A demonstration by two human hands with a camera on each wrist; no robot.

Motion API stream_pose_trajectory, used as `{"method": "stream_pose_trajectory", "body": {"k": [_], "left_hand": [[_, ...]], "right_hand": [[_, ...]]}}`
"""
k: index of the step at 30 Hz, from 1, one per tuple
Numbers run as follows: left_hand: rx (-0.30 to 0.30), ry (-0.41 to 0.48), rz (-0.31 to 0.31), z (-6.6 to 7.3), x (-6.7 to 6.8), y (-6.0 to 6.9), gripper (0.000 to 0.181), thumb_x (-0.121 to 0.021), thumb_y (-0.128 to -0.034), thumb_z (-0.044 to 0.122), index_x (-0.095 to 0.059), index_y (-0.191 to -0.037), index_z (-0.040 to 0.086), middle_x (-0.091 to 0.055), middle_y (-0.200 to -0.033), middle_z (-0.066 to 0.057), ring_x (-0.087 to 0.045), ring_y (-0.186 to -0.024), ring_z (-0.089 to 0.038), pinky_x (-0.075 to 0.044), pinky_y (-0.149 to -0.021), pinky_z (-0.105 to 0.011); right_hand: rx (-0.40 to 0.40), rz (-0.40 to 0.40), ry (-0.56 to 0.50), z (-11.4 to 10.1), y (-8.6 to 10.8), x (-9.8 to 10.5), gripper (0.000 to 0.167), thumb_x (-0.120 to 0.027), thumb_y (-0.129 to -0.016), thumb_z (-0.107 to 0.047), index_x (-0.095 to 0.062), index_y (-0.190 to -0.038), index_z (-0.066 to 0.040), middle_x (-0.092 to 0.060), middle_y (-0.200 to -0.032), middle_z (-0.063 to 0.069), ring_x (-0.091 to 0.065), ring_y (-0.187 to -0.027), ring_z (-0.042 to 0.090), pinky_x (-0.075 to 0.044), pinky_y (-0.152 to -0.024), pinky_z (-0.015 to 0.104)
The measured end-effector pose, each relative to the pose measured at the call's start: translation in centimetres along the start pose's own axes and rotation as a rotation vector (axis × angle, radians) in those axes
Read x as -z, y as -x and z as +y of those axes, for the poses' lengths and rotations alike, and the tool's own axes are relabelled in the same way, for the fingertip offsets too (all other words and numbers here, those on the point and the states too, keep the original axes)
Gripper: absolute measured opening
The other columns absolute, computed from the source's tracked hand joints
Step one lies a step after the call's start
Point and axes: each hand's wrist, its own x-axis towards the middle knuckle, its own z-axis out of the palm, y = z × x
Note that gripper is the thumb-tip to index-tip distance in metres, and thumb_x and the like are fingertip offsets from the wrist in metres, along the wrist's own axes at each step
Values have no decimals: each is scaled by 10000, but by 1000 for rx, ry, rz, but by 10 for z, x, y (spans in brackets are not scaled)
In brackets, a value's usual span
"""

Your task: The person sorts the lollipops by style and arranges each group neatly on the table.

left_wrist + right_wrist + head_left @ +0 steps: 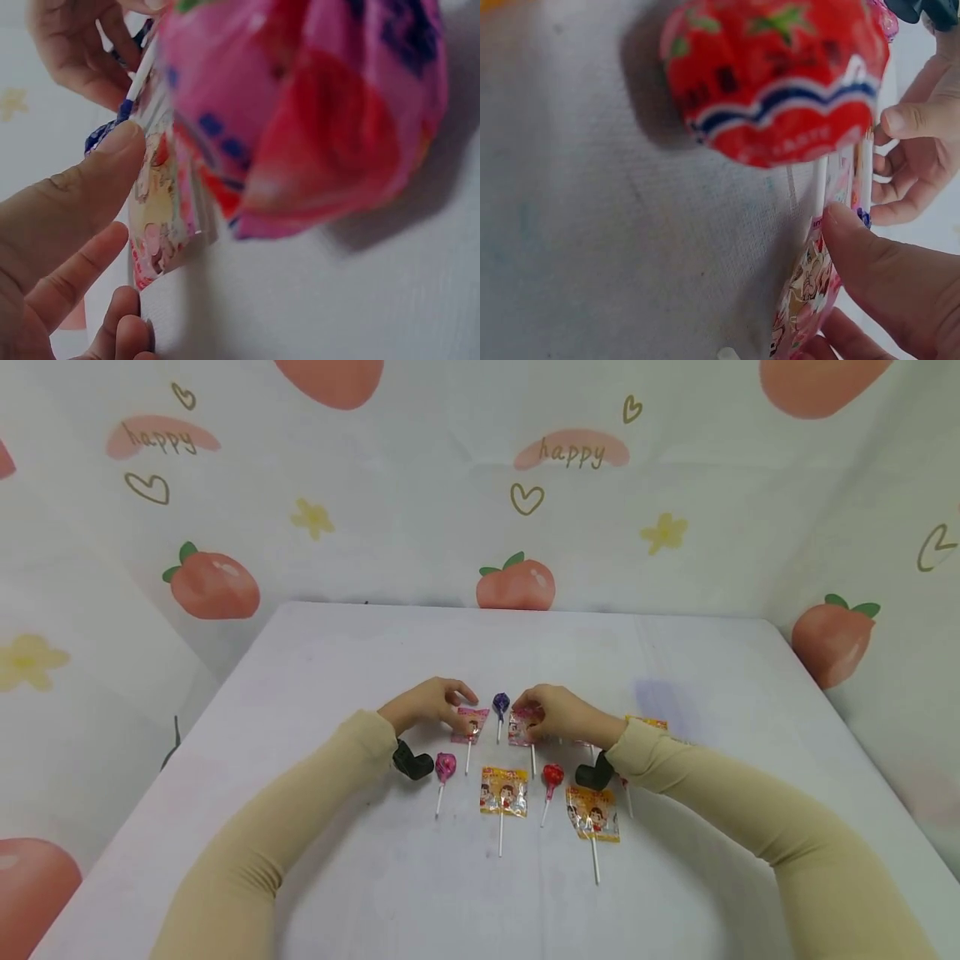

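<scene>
In the head view, my left hand (429, 703) is over a flat pink-wrapped lollipop (476, 720), its thumb at the wrapper and its other fingers spread loosely above. To the right, my right hand (562, 712) grips a second pink-wrapped lollipop (520, 730) between thumb and fingers. Upright between these two lies a round lollipop in a dark blue wrapper (501, 702), stick towards me. The right wrist view shows the right thumb (855, 236) on the wrapper's edge and fingers behind it. A pink ball lollipop (300, 112) fills much of the left wrist view.
Nearer to me lie a pink ball lollipop (446, 766), a red ball lollipop (552, 774) and two orange-wrapped flat lollipops (504, 802). More lollipops lie partly under the right forearm, among them an orange wrapper (649, 722). A white cloth covers the table (360, 877).
</scene>
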Motion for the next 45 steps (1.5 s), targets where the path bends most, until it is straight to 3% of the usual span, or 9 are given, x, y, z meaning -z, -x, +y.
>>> {"method": "stream_pose_trajectory", "body": {"k": [11, 24, 30, 38, 45], "left_hand": [[-16, -71, 12, -1, -4, -1, 479, -840, -731, 156, -631, -1161, 182, -534, -1182, -127, -488, -978, -238, -409, -830, -336], [-48, -110, 31, 3, -4, 0, 444, -861, -709, 174, -624, -1081, 120, -574, -1181, -139, -524, -1008, -247, -419, -871, -350], [-41, -88, 45, 1, -4, 0, 468, -868, -690, 142, -600, -1072, 107, -565, -1115, -116, -508, -945, -225, -403, -819, -318], [-32, -57, 59, 2, -4, 3, 456, -862, -694, 121, -565, -1038, 103, -556, -1087, -100, -498, -961, -229, -401, -857, -348], [-24, -85, 72, 4, -2, 6, 446, -853, -709, 145, -560, -1043, 106, -554, -996, -84, -494, -876, -208, -407, -758, -318]], "right_hand": [[76, 17, 99, -3, 0, -3, 430, -797, -799, -141, -656, -1191, -34, -597, -1037, 91, -498, -830, 183, -434, -737, 305], [53, 26, 134, -6, 0, -5, 383, -790, -802, -119, -663, -1154, -40, -605, -1022, 68, -550, -884, 185, -492, -833, 337], [56, 28, 109, -7, 1, -5, 365, -788, -800, -100, -666, -1138, -36, -609, -1015, 69, -556, -884, 188, -498, -835, 334], [68, 36, 123, -4, 0, -5, 365, -798, -790, -104, -672, -1127, -42, -617, -1027, 72, -543, -868, 185, -488, -820, 334], [67, 35, 131, -4, -1, -5, 364, -798, -789, -102, -673, -1126, -39, -624, -1049, 79, -545, -878, 186, -485, -832, 343]]}}
